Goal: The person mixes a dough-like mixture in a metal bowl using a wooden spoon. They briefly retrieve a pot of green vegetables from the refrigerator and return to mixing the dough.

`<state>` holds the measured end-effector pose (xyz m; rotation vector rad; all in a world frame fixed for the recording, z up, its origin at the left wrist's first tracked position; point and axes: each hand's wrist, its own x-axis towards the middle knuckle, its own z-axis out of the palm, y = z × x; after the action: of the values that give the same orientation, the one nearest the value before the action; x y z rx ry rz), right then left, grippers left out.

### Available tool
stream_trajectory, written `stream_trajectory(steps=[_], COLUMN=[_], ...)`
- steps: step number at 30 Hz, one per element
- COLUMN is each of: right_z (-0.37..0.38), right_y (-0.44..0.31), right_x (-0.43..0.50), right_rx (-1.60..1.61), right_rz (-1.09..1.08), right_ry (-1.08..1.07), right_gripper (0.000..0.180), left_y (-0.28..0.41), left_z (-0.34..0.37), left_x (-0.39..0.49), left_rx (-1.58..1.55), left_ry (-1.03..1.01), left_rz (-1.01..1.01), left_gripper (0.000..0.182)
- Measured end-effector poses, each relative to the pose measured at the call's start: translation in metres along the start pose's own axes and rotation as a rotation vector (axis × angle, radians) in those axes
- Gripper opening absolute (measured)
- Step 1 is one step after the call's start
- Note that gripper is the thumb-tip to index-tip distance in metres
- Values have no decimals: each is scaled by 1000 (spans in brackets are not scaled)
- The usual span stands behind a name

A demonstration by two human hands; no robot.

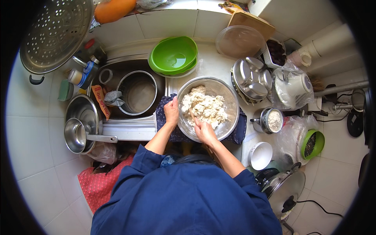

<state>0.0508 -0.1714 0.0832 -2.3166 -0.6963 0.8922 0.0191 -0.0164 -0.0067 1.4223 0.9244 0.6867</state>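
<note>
A stainless steel mixing bowl (231, 117) holds a shaggy, lumpy mass of pale dough (209, 109). My left hand (171, 111) grips the bowl's left rim, thumb up along the edge. Over the near side of the bowl, my right hand (204, 131) is closed around a thin wooden stick (192, 114), perhaps chopsticks. Its tip is sunk in the dough, and my fist hides much of it. Beneath the bowl lies a dark blue patterned cloth (240, 124) that hangs over the counter's front edge.
Left is a sink with a metal pot (138, 92). Green plastic basins (176, 54) stand behind the bowl. To the right are a metal cup of flour (274, 119), a white bowl (260, 156) and a metal sectioned dish (252, 78). A saucepan (77, 133) sits far left.
</note>
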Motion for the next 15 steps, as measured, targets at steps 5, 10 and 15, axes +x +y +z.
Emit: stream_trajectory(steps=[5, 10, 15], right_z=[-17, -20, -3], right_y=[-2, -27, -42], right_x=[-46, -27, -12], right_rx=[133, 417, 298], right_rz=[-28, 82, -72], right_ry=[-147, -160, 88], right_gripper=[22, 21, 22], left_y=[-3, -3, -4], left_z=[-5, -6, -8], left_x=[1, 0, 0], left_rx=[-2, 23, -92], left_ry=[-60, -68, -106], left_rz=[-112, -115, -71], left_gripper=[43, 44, 41])
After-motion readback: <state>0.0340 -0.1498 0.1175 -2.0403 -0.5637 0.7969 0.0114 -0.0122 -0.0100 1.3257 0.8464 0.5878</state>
